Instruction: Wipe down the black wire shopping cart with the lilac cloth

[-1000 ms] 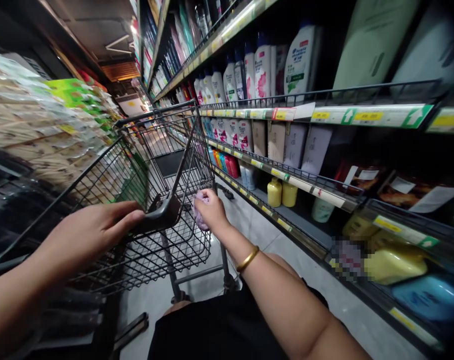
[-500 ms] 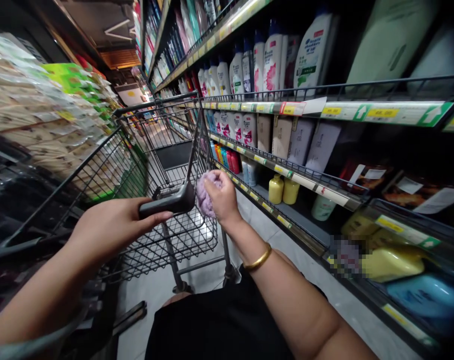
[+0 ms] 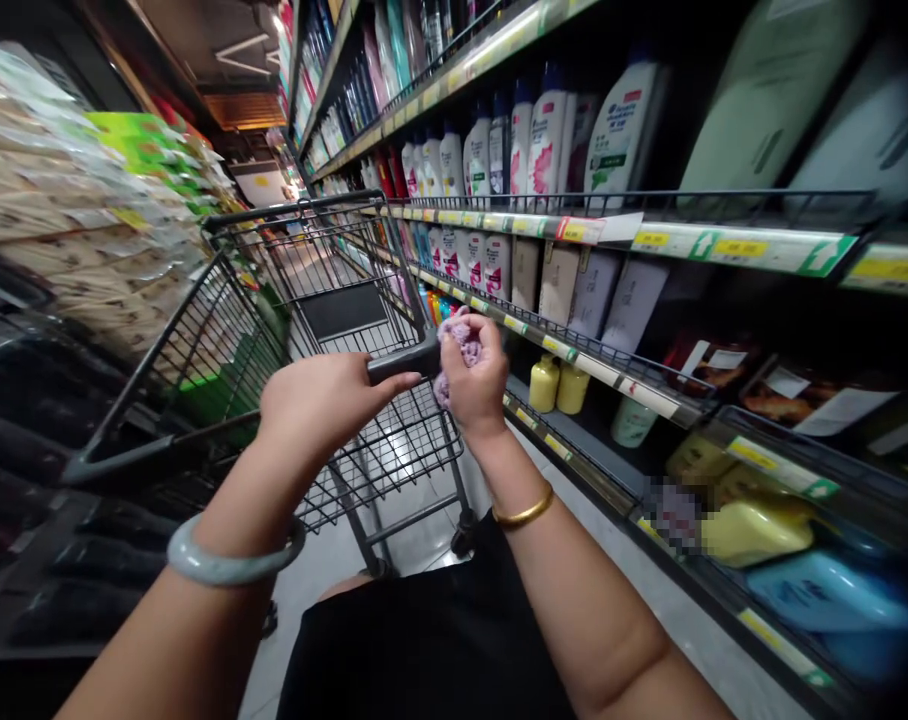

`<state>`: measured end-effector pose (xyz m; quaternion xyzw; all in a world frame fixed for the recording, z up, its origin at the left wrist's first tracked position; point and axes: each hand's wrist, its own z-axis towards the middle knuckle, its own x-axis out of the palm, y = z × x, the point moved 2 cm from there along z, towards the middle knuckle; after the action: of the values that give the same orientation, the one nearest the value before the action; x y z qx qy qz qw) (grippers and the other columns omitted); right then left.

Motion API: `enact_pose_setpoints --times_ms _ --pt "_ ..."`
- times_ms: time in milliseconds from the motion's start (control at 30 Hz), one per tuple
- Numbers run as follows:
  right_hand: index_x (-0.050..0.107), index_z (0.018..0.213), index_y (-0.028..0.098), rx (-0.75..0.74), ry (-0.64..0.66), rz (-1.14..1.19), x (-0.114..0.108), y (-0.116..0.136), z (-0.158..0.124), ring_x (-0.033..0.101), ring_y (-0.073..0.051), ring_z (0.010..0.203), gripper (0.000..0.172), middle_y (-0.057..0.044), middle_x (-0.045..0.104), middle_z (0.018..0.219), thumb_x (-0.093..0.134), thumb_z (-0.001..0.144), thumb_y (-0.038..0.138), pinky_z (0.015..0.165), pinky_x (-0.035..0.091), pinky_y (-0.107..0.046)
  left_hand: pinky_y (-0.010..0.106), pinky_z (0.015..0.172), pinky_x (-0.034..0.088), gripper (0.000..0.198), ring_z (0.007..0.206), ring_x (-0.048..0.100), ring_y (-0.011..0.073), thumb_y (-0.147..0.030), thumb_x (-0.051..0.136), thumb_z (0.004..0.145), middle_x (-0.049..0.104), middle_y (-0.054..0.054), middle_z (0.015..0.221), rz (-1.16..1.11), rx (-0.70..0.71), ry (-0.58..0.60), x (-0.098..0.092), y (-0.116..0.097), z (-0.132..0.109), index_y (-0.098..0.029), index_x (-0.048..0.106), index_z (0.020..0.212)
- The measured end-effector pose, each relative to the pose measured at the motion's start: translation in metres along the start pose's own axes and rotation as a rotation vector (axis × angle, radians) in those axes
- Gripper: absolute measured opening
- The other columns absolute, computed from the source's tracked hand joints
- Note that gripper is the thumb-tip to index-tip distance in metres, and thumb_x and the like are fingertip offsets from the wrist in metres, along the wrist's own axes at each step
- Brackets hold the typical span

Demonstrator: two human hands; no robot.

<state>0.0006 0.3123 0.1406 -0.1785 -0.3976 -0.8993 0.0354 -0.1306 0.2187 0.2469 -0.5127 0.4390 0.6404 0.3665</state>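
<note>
A dark wire shopping cart (image 3: 341, 310) stands in front of me, with bare wire mesh showing inside. My left hand (image 3: 326, 395) is wrapped round its black handle (image 3: 403, 362), near the handle's right end. A pale bangle (image 3: 233, 560) circles the left wrist. Just right of the handle's end, my right hand (image 3: 482, 375) grips a fluffy lilac item (image 3: 454, 340), which bulges out above and to the left of the fingers. A gold bangle (image 3: 525, 507) is on the right wrist.
Shelves of bottles line the right side, with a price-label rail (image 3: 739, 248) along the edge. Yellow bottles (image 3: 544, 383) stand on a lower shelf. Stacked packages (image 3: 56, 190) rise on the left. Tiled floor (image 3: 416, 517) shows under the cart.
The cart handle has swung right and up in view, and my left hand has moved with it. My right hand, with the lilac item, has shifted right and slightly up.
</note>
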Motion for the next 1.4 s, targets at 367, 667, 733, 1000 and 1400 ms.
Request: enact_pose_setpoints --times_ms 367,667,733,1000,1400 --pt "0.062 0.103 0.024 0.024 -0.088 0.000 -0.015 0.000 0.018 0.065 -0.018 0.097 0.021 -0.004 0.070 0.104 0.061 0.090 0.041 0.096 0.053 -0.034 0.043 0.070 0.054 0.085 0.092 0.074 0.0407 -0.093 0.032 0.081 0.077 0.018 0.094 -0.053 -0.014 -0.056 -0.004 -0.038 0.020 -0.022 0.076 0.097" --pt "0.060 0.098 0.022 0.099 -0.176 -0.068 -0.020 -0.013 0.019 0.065 -0.018 0.096 0.019 -0.004 0.070 0.101 0.062 0.086 0.037 0.097 0.054 -0.036 0.043 0.076 0.058 0.074 0.094 0.075 0.0385 -0.082 0.035 0.090 0.077 0.017 0.099 -0.073 0.035 -0.100 -0.006 -0.056 0.033 -0.020 0.074 0.102" --pt "0.061 0.101 0.023 -0.007 -0.116 -0.003 -0.014 -0.005 0.019 0.066 -0.018 0.100 0.019 -0.004 0.070 0.104 0.062 0.089 0.038 0.099 0.054 -0.035 0.044 0.078 0.058 0.070 0.098 0.074 0.0388 -0.077 0.036 0.092 0.077 0.018 0.103 -0.071 0.041 -0.105 -0.006 -0.060 0.036 -0.020 0.075 0.105" --pt "0.059 0.094 0.022 0.167 -0.222 -0.144 -0.027 -0.029 0.018 0.064 -0.019 0.094 0.018 -0.004 0.070 0.097 0.062 0.083 0.036 0.098 0.054 -0.040 0.046 0.079 0.059 0.072 0.099 0.075 0.0392 -0.078 0.033 0.092 0.077 0.018 0.102 -0.090 0.028 -0.112 -0.005 -0.067 0.041 -0.020 0.075 0.105" --pt "0.060 0.092 0.023 0.272 -0.114 -0.284 -0.033 -0.034 0.016 0.065 -0.020 0.090 0.013 -0.005 0.071 0.092 0.062 0.085 0.034 0.095 0.054 -0.040 0.044 0.081 0.058 0.080 0.101 0.074 0.0398 -0.081 0.030 0.090 0.077 0.022 0.105 -0.099 0.025 -0.092 -0.007 -0.069 0.042 -0.018 0.077 0.107"
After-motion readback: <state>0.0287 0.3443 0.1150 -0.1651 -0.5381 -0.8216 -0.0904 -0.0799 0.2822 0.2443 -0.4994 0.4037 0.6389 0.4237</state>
